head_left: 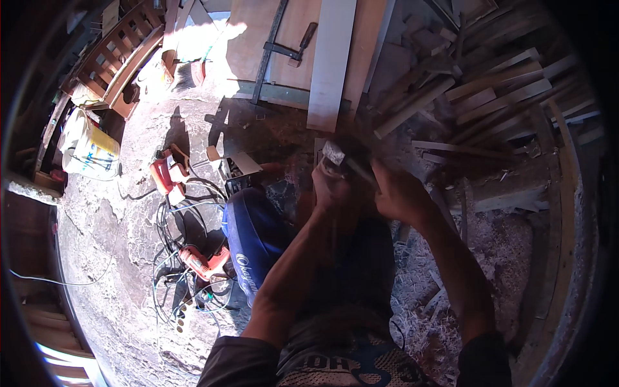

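Sunlit, cracked floor [135, 219] spreads at your left, carrying a red power drill [203, 261]. Your left grip [329, 189] curls just below the hammer-like tool [333, 153]; you cannot tell whether it pinches anything. Between your hands, that tool looks stiff and head-heavy, best held low on its handle. Your right grip [391, 192] wraps the handle, mostly lost in blur and shadow.

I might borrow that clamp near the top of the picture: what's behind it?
Behind most of the clamp is a light brown panel. What the clamp directly covers can't be seen, nor can anything hidden behind the panel.
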`<state>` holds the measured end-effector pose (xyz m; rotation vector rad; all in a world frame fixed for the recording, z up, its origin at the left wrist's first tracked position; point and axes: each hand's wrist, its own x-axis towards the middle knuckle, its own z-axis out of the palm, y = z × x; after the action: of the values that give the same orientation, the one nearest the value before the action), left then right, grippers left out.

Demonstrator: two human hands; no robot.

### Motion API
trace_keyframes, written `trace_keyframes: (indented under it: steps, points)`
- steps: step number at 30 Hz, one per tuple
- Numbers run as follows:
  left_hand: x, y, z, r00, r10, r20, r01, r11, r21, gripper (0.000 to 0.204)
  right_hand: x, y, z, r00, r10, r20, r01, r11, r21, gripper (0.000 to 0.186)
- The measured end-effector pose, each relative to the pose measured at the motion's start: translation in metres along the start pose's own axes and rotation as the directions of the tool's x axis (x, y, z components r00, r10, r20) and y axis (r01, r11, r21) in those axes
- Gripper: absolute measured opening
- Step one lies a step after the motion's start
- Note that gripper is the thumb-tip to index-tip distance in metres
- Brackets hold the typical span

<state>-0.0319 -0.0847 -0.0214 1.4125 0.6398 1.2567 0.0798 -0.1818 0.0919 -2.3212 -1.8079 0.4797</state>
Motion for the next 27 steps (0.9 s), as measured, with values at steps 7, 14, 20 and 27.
trace_keyframes:
  steps: [7, 14, 20, 27]
  points:
    - [0.052, -0.070, 0.013, 0.968, -0.238, -0.073, 0.247, 0.957, 0.151, 0.019, -0.069, 0.025, 0.063, 0.959, 0.138, -0.246, 0.006, 0.863, 0.506, 0.070]
    - [0.120, -0.143, 0.025, 0.767, -0.637, -0.077, 0.634, 0.733, 0.247, 0.015, -0.096, 0.024, 0.070, 0.850, 0.491, 0.191, -0.406, 0.379, 0.832, 0.063]
    - [0.091, -0.150, -0.010, 0.461, -0.758, 0.461, 0.839, 0.542, 0.052, 0.023, -0.157, 0.058, 0.135, 0.893, 0.450, 0.002, -0.237, 0.465, 0.853, 0.056]
    - [0.112, 0.104, -0.006, 0.964, -0.059, 0.261, 0.043, 0.997, 0.067, 0.012, -0.176, 0.059, 0.139, 0.835, 0.504, 0.222, -0.350, 0.174, 0.920, 0.058]
